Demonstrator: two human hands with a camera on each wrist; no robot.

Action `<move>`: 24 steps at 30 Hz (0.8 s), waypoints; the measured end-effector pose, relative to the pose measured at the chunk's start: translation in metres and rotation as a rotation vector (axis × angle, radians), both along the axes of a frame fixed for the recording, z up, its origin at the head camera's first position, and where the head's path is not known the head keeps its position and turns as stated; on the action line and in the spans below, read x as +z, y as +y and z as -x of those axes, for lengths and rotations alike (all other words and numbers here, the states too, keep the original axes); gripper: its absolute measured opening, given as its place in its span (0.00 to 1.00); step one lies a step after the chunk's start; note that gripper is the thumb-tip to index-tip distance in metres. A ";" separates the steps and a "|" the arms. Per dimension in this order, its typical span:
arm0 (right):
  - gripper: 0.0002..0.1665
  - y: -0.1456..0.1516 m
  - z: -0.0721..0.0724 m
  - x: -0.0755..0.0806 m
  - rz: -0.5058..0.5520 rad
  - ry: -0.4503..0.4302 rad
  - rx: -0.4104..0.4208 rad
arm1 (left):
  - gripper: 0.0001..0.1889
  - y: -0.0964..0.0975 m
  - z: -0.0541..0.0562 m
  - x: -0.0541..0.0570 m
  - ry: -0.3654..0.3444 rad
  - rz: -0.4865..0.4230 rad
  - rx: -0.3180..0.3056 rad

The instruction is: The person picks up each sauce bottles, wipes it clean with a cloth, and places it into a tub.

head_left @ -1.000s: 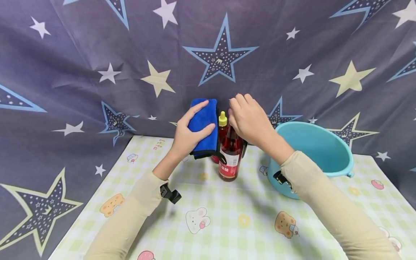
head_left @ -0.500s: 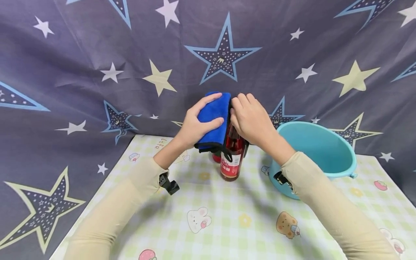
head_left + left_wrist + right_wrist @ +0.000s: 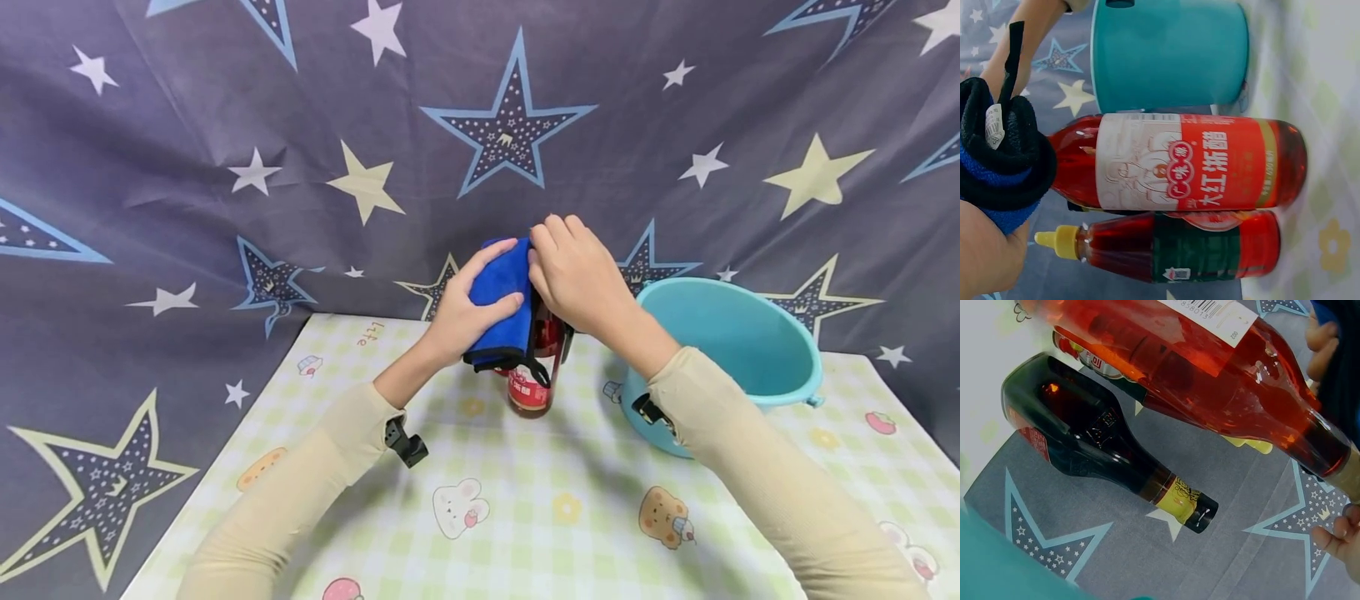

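Observation:
A folded blue cloth [image 3: 507, 337] with black edging is held in my left hand [image 3: 459, 321], thumb and fingers spread around it. It lies against the upper part of a tall bottle of red vinegar [image 3: 1147, 162], which stands upright on the table. My right hand [image 3: 576, 271] grips that bottle at its top, fingers curled; the cap is hidden in the head view. In the left wrist view a sauce bottle [image 3: 1210, 247] with a yellow nozzle cap stands beside the vinegar. The right wrist view shows a dark bottle [image 3: 1085, 425] with a black cap behind them.
A turquoise bucket [image 3: 645, 421] stands right of the bottles, below my right forearm. The table bears a green-checked cloth [image 3: 510, 475] with cartoon prints. A grey star-patterned curtain [image 3: 450, 75] hangs close behind the bottles.
My left hand has carried the blue cloth rightward from beside the sauce bottle onto the vinegar bottle's upper part, rising and then coming down slightly. The right hand stays at the bottle's top.

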State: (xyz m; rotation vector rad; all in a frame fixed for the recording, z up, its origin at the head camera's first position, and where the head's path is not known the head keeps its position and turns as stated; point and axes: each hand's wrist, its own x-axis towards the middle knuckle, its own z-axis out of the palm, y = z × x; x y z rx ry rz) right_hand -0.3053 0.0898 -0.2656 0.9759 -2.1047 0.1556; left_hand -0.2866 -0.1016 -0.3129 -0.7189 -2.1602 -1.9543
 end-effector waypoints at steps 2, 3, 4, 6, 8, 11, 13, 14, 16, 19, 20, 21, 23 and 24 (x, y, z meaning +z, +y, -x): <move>0.12 0.000 0.000 0.001 0.002 -0.002 0.004 | 0.34 -0.002 -0.001 -0.003 -0.018 0.024 -0.001; 0.12 0.000 0.000 0.001 0.002 -0.004 0.006 | 0.34 -0.002 -0.001 -0.005 -0.027 0.037 -0.002; 0.12 0.000 0.000 0.001 0.001 -0.006 0.008 | 0.35 -0.003 -0.001 -0.007 -0.035 0.051 0.000; 0.12 0.000 0.000 0.001 0.001 -0.009 0.011 | 0.35 -0.005 -0.002 -0.011 -0.042 0.083 0.005; 0.12 0.000 0.000 0.001 0.001 -0.010 0.013 | 0.35 -0.005 -0.002 -0.014 -0.038 0.109 0.006; 0.12 0.001 0.000 0.001 0.003 -0.009 0.010 | 0.35 -0.005 -0.004 -0.016 -0.015 0.163 0.013; 0.12 0.002 -0.001 0.001 0.004 -0.004 0.006 | 0.35 -0.005 -0.005 -0.017 -0.001 0.199 0.019; 0.12 0.003 -0.001 0.000 0.004 -0.001 0.005 | 0.35 -0.005 -0.006 -0.017 0.003 0.216 0.024; 0.12 0.004 -0.001 0.001 0.002 0.005 0.003 | 0.35 -0.005 -0.006 -0.018 0.005 0.245 0.031; 0.11 0.003 -0.001 0.001 -0.006 0.010 0.004 | 0.35 -0.006 -0.005 -0.019 0.001 0.282 0.035; 0.11 0.003 -0.001 0.001 -0.006 0.012 0.007 | 0.35 -0.007 -0.005 -0.019 0.003 0.291 0.033; 0.11 0.002 -0.001 0.001 -0.005 0.013 0.009 | 0.35 -0.007 -0.005 -0.020 0.004 0.298 0.033; 0.11 0.001 -0.001 0.001 -0.005 0.010 0.013 | 0.35 -0.009 -0.005 -0.021 0.003 0.304 0.032; 0.11 0.000 -0.001 0.001 -0.004 0.008 0.015 | 0.35 -0.010 -0.006 -0.021 0.003 0.303 0.032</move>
